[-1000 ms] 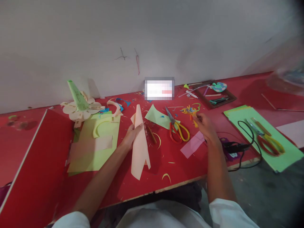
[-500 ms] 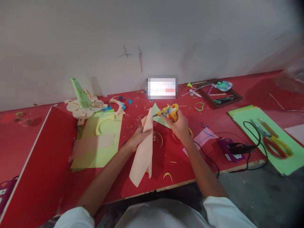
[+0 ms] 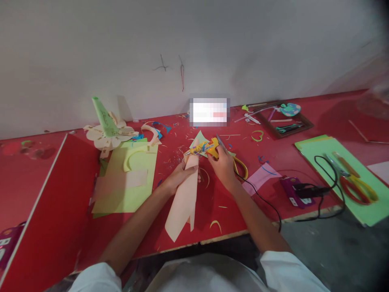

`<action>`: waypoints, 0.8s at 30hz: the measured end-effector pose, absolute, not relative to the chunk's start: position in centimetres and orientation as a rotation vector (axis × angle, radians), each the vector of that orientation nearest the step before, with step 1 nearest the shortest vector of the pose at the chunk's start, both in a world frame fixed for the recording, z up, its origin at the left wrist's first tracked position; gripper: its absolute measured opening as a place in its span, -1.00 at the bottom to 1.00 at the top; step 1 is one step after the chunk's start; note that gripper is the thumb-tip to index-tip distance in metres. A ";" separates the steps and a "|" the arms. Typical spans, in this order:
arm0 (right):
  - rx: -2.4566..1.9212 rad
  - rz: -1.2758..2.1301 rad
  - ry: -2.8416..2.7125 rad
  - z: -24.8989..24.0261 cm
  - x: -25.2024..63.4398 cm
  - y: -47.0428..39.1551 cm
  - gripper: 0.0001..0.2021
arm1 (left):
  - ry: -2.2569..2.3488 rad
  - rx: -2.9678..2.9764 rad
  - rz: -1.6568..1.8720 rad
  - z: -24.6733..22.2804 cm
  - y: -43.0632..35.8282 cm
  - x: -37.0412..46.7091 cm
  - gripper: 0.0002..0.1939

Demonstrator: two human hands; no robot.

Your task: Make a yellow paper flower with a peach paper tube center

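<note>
My left hand (image 3: 180,177) is closed around a rolled sheet of peach paper (image 3: 182,207), its narrow end pointing away from me. In my right hand (image 3: 223,164) is a yellow glue gun (image 3: 202,148), whose nozzle lies over the upper end of the roll; whether it touches the paper I cannot tell. A piece of light green paper (image 3: 204,138) lies behind the glue gun. Partly hidden by my right hand is a pair of scissors with yellow handles (image 3: 243,167). A black cord runs from beneath my right forearm.
On the left, a green paper cone (image 3: 105,117) stands on a flower-shaped base (image 3: 94,140) near yellow-green sheets (image 3: 121,202). At right are a purple power box (image 3: 293,190), pink paper (image 3: 263,176), a wooden frame (image 3: 278,132) and larger scissors (image 3: 357,188) on green sheets (image 3: 373,213). Paper scraps litter the red table.
My right hand has brought the glue gun left and slightly down, so its nozzle has gone from beside the roll's right edge to over its upper end. My left hand keeps its hold.
</note>
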State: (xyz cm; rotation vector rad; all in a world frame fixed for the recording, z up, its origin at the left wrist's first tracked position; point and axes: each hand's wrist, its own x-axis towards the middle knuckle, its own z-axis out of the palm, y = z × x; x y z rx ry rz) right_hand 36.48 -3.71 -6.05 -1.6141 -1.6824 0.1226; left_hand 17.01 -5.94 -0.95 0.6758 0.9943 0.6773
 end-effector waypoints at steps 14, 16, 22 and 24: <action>-1.646 0.063 -1.704 -5.2 36.7 -4.1 -0.65 | 1.042 0.660 0.661 -1.3 -6.0 16.8 -0.52; -1.667 0.056 -1.704 -5.4 36.6 -4.1 -0.64 | 1.036 0.666 0.659 -1.5 -6.0 16.8 -0.52; -1.649 0.143 -1.683 -5.9 36.6 -4.0 -0.71 | 1.054 0.663 0.657 -1.4 -5.9 17.0 -0.52; -1.631 0.234 -1.638 -5.5 36.7 -4.2 -0.62 | 1.071 0.657 0.658 -1.3 -5.9 16.9 -0.53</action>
